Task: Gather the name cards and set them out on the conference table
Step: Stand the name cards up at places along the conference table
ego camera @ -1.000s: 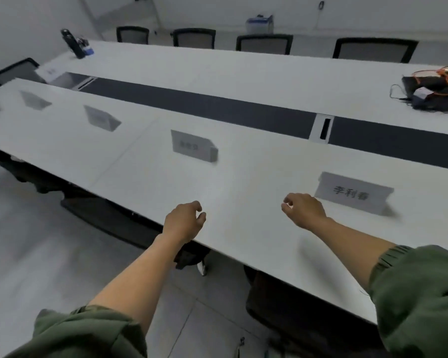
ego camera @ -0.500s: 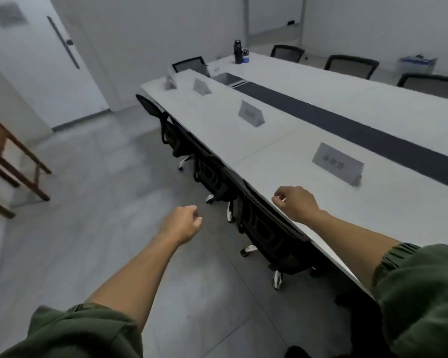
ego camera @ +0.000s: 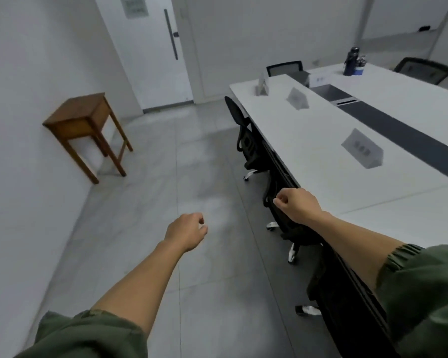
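Head view: my left hand (ego camera: 185, 232) and right hand (ego camera: 299, 206) loosely curled, empty, apart; tent-shaped name cards (ego camera: 362, 148) on smooth white worktop (ego camera: 308, 140).

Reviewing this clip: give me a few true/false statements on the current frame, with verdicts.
1. The left hand and the right hand hold nothing. True.
2. Three name cards show on the conference table. True.
3. The wooden side table stands on the person's right. False: it stands on the left, against the wall near the door.
4. The door is open. False: it is shut.
5. A dark bottle stands at the table's far end. True.
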`<state>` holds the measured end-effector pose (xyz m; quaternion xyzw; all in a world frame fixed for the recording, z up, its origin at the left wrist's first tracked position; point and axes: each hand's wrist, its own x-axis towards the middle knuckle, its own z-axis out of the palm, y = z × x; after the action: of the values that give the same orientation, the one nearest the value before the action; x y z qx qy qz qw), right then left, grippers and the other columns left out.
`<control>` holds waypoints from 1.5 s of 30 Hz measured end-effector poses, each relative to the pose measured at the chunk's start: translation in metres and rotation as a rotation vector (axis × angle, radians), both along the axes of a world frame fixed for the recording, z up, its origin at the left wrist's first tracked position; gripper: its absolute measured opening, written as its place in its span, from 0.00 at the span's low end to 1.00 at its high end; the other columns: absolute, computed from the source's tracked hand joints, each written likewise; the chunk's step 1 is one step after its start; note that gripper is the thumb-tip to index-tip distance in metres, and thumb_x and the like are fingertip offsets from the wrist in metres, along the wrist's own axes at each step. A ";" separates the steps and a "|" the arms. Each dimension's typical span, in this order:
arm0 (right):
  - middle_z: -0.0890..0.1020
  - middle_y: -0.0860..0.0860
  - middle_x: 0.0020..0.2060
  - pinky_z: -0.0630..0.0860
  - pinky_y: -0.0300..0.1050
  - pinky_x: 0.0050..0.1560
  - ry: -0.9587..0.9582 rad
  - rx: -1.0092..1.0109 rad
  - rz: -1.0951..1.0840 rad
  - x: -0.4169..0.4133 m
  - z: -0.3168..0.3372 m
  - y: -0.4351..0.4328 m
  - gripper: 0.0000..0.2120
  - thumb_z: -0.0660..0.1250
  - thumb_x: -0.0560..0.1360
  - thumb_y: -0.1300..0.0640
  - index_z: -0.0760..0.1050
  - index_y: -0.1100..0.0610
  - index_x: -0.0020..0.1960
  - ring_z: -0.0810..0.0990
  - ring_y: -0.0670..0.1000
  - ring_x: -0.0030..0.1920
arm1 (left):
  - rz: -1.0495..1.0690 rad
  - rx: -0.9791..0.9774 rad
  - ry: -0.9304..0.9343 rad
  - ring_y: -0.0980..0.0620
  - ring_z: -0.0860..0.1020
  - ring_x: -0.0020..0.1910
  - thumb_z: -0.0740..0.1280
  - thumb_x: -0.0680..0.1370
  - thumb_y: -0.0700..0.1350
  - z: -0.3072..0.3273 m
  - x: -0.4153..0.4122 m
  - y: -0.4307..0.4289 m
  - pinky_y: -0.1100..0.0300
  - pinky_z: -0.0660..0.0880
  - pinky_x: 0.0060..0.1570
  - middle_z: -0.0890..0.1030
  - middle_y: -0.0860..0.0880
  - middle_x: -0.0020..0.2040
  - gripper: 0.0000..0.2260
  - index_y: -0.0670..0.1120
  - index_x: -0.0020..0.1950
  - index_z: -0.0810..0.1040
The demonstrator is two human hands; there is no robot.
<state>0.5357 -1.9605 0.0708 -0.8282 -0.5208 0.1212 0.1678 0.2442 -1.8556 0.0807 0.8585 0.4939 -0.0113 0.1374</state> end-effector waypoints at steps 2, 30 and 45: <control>0.84 0.48 0.45 0.76 0.46 0.43 0.000 0.003 0.039 0.003 0.008 0.049 0.13 0.62 0.79 0.44 0.79 0.50 0.52 0.80 0.53 0.45 | 0.043 0.007 -0.022 0.46 0.78 0.51 0.60 0.79 0.52 0.004 -0.002 0.032 0.54 0.75 0.46 0.81 0.47 0.52 0.14 0.49 0.61 0.76; 0.84 0.48 0.49 0.77 0.47 0.44 0.041 -0.010 -0.044 0.106 -0.009 0.659 0.13 0.63 0.78 0.46 0.80 0.51 0.55 0.81 0.53 0.47 | -0.010 -0.021 -0.004 0.46 0.78 0.51 0.61 0.79 0.51 -0.002 0.098 0.665 0.57 0.72 0.44 0.81 0.46 0.51 0.14 0.48 0.60 0.76; 0.84 0.49 0.50 0.73 0.43 0.43 0.070 -0.022 -0.092 0.259 -0.005 0.992 0.15 0.63 0.78 0.45 0.79 0.52 0.58 0.79 0.51 0.44 | -0.029 -0.065 -0.013 0.45 0.77 0.53 0.61 0.78 0.52 0.001 0.254 0.994 0.53 0.75 0.50 0.81 0.46 0.52 0.14 0.49 0.61 0.76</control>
<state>0.7950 -0.9687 0.0657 -0.8484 -0.4745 0.1478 0.1821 0.4985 -0.8618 0.0816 0.8608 0.4799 -0.0237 0.1681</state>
